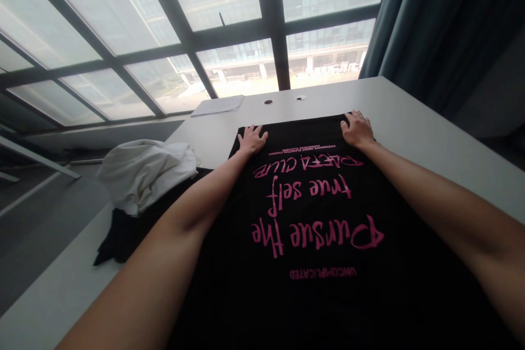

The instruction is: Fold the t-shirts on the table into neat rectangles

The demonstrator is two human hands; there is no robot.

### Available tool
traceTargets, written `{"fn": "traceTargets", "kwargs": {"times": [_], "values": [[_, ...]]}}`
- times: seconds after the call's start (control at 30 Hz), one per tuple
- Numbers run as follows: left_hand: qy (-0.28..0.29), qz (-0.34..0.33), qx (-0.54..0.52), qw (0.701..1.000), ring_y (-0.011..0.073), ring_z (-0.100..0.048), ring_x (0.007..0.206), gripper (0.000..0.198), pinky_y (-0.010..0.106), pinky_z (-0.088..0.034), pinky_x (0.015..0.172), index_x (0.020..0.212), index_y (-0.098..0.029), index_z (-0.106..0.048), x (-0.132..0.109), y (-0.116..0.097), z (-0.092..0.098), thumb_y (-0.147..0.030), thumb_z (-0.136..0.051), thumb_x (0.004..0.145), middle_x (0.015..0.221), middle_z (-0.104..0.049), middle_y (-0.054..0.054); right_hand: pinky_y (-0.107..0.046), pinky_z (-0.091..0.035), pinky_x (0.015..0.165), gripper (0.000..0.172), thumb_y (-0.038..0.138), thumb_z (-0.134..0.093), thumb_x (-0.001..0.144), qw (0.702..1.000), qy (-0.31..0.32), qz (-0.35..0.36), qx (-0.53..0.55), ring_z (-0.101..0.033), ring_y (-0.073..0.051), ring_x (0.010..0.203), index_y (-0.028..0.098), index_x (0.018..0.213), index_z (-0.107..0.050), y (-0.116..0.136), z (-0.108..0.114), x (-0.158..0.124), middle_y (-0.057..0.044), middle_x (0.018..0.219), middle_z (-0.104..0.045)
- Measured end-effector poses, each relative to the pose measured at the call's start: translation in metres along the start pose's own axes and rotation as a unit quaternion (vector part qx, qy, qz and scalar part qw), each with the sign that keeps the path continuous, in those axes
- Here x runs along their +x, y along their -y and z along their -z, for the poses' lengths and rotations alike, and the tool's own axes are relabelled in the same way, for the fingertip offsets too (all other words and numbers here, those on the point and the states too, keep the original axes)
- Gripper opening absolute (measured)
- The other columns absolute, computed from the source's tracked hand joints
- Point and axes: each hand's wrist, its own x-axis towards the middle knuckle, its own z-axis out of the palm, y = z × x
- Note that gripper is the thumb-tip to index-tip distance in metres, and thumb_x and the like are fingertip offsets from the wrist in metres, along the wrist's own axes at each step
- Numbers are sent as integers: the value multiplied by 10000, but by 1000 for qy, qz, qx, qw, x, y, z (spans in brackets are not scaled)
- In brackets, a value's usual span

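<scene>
A black T-shirt [320, 199] with pink lettering, upside down from where I look, lies spread over the white table. Its far edge runs between my two hands. My left hand [252, 141] rests on the far left corner, palm down with the fingers spread. At the far right corner, my right hand [358, 130] presses on the cloth, its thumb apart and its fingers stretched toward the edge. Both arms reach out along the shirt's sides. The near part of the shirt runs out of view at the bottom.
Left of the shirt, a crumpled white cloth [143, 169] lies on dark fabric [118, 235] near the edge of the white table [426, 136]. Papers [217, 105] and two round cable holes sit at the far end. Windows rise beyond, with a dark curtain [414, 27] at right.
</scene>
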Motion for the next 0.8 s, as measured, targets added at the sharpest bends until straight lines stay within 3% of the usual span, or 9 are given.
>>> {"fn": "traceTargets", "kwargs": {"times": [0.1,0.2,0.33,0.4,0.53,0.67,0.8], "values": [[-49,-55,-1,997,327,-181,1525,588,604,-167,1201,1541,-221,-384,-38,-10,11,-485,-353,1017,1636,-286,114,-565,-262,1173,533,323,-375,964,999,-41,1,26,-341,-342,1454,60,1394,-546,-6,23,-17,-215,1536,-433],[-28,-123,-10,992,327,-179,1525,550,626,-160,1196,1529,-234,-403,-105,-19,23,-453,-383,1025,1630,-305,100,-578,-273,1172,502,299,-393,954,997,-49,36,46,-357,-340,1447,91,1374,-572,-2,53,-58,-188,1527,-456],[24,-204,-22,979,301,-182,1528,526,621,-149,1205,1529,-277,-400,-215,-21,40,-463,-377,1038,1627,-319,61,-575,-306,1169,468,311,-410,967,992,-15,109,67,-386,-323,1437,171,1376,-588,29,96,-150,-141,1514,-485],[50,-243,-24,968,289,-185,1529,515,615,-134,1214,1533,-319,-387,-267,-18,48,-468,-386,1040,1631,-313,35,-579,-281,1186,463,332,-411,988,984,31,164,62,-344,-306,1465,225,1415,-555,48,115,-204,-99,1549,-450],[85,-314,-23,945,275,-197,1527,539,585,-134,1230,1570,-385,-277,-351,-10,55,-457,-392,1048,1643,-280,0,-574,-226,1214,494,327,-437,1003,956,130,257,58,-274,-291,1499,276,1493,-468,73,146,-301,-62,1596,-384],[108,-367,-1,924,306,-184,1527,608,620,-137,1217,1585,-414,-177,-399,2,51,-446,-436,1037,1663,-206,-3,-575,-184,1224,614,392,-497,999,930,223,284,68,-197,-303,1521,307,1576,-304,74,167,-365,-58,1649,-256],[125,-407,6,905,314,-161,1530,635,613,-163,1214,1585,-414,-172,-418,14,48,-435,-471,1026,1669,-164,-2,-576,-120,1231,663,483,-511,990,901,307,294,85,-158,-298,1530,334,1583,-255,70,179,-397,-49,1664,-189]]}}
